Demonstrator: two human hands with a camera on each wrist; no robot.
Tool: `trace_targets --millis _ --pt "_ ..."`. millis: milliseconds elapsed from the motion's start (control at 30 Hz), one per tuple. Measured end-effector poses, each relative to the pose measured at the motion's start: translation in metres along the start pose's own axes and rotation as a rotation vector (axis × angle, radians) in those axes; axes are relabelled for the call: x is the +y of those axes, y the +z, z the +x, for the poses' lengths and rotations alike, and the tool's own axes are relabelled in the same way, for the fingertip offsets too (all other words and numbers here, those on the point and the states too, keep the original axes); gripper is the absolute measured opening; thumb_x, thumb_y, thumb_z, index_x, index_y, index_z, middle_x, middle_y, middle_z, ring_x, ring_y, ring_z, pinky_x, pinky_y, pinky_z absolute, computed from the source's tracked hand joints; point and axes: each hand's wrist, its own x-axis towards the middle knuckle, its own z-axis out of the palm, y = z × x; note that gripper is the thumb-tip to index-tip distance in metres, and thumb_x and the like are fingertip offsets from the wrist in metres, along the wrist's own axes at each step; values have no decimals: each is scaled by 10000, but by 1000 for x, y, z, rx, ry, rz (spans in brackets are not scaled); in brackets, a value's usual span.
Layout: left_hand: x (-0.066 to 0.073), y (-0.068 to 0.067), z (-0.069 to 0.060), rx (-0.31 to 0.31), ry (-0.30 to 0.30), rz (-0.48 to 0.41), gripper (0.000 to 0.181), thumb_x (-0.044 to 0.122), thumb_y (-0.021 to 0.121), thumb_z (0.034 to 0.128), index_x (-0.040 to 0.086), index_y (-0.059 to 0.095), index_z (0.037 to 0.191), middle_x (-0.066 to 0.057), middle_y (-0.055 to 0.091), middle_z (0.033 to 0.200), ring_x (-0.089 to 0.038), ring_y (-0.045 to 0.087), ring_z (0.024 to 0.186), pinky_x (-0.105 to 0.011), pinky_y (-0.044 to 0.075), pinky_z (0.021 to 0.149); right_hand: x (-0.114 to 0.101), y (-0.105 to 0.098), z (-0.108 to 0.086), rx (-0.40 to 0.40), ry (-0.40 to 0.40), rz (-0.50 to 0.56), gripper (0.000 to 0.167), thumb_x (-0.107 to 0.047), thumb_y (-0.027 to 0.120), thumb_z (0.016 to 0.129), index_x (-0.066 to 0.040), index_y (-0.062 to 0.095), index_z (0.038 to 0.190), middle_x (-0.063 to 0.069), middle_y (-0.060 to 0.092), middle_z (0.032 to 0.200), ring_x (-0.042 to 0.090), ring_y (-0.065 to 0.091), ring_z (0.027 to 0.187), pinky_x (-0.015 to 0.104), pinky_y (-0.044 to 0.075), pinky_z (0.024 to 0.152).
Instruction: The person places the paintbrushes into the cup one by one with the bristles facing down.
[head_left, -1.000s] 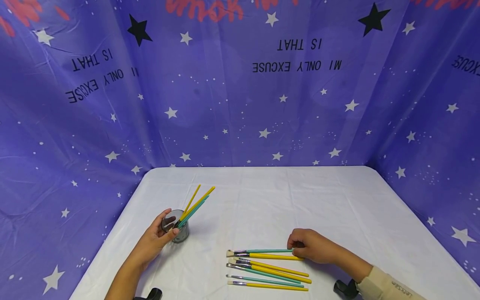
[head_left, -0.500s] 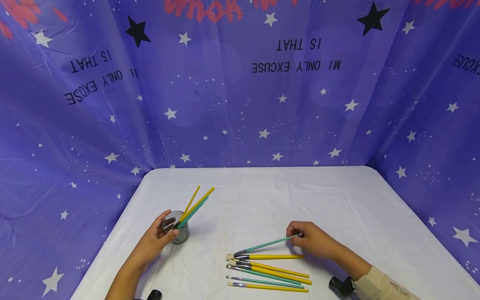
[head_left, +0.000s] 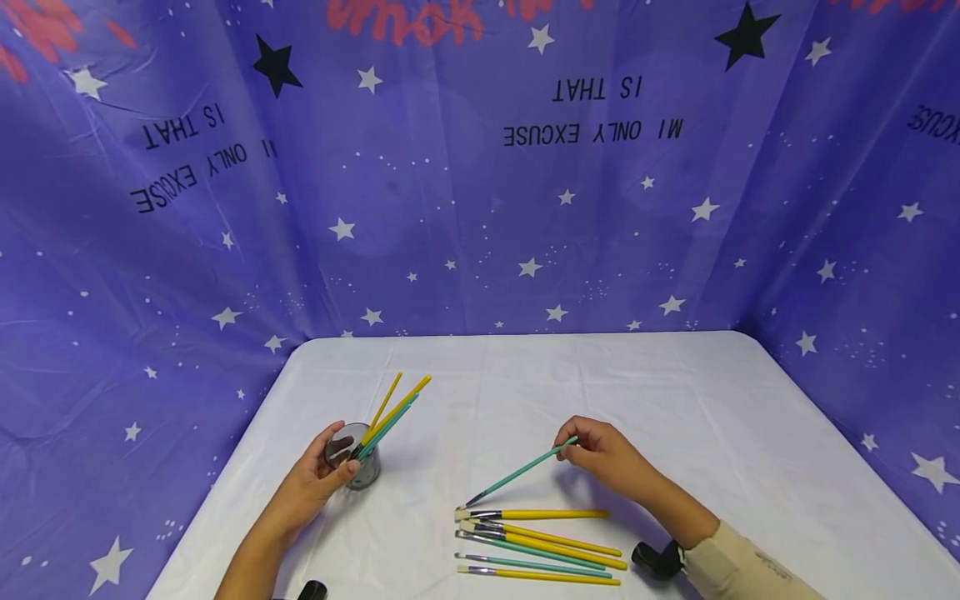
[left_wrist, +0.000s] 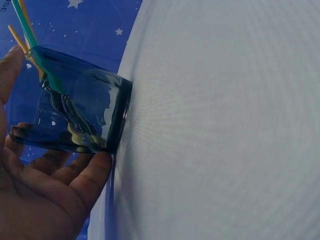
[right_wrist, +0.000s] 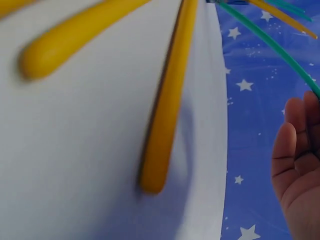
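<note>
My left hand (head_left: 311, 483) grips a dark see-through glass (left_wrist: 85, 105) standing on the white table, fingers on the far side and thumb near the rim. Several yellow and teal paintbrushes (head_left: 386, 429) lean in the glass, handles up and tilted right. My right hand (head_left: 606, 457) pinches a teal paintbrush (head_left: 521, 472) near its handle end. That brush slants down to the left, its bristle end at the top of a row of loose paintbrushes (head_left: 555, 539). In the right wrist view the hand (right_wrist: 302, 170) shows only at the right edge, beside the teal handle.
Yellow and teal paintbrushes lie side by side, bristles to the left, on the white tabletop (head_left: 637, 392). A purple star-printed curtain (head_left: 465, 208) hangs behind and at both sides. A black wrist device (head_left: 658, 560) is by the right sleeve.
My right hand has lifted the teal paintbrush's handle end off the table and moved up and slightly left. The left hand keeps holding the glass in about the same place.
</note>
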Motion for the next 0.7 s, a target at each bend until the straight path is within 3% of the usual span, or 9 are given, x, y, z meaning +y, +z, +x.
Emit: trace_targets --millis 200,367,567,700 --pt "0 1 0 5 17 -6 773 133 635 987 83 145 1582 -313 304 1528 -427 350 1390 -178 430 930 -8 5 10 49 -22 67 73 -43 595 968 -35 630 1031 201 649 995 410 626 923 392 536 770" --pt "-1 1 0 9 25 -15 772 127 637 984 81 151 1581 -316 309 1525 -427 356 1385 -173 428 926 -16 9 18 104 -63 125 85 -32 585 974 5 615 1045 192 651 977 282 660 902 355 547 771" --pt "-1 1 1 13 19 -14 770 136 639 984 96 155 1582 -305 316 1526 -420 361 1385 -172 429 925 -24 15 29 140 -99 241 114 -56 587 991 42 584 1048 168 659 954 308 672 907 357 563 761" --pt "-1 1 0 13 19 -13 774 138 638 985 91 149 1584 -304 316 1526 -419 360 1386 -166 430 923 -30 20 36 146 -126 311 154 -58 588 993 80 561 1054 155 656 948 247 686 907 344 568 765"
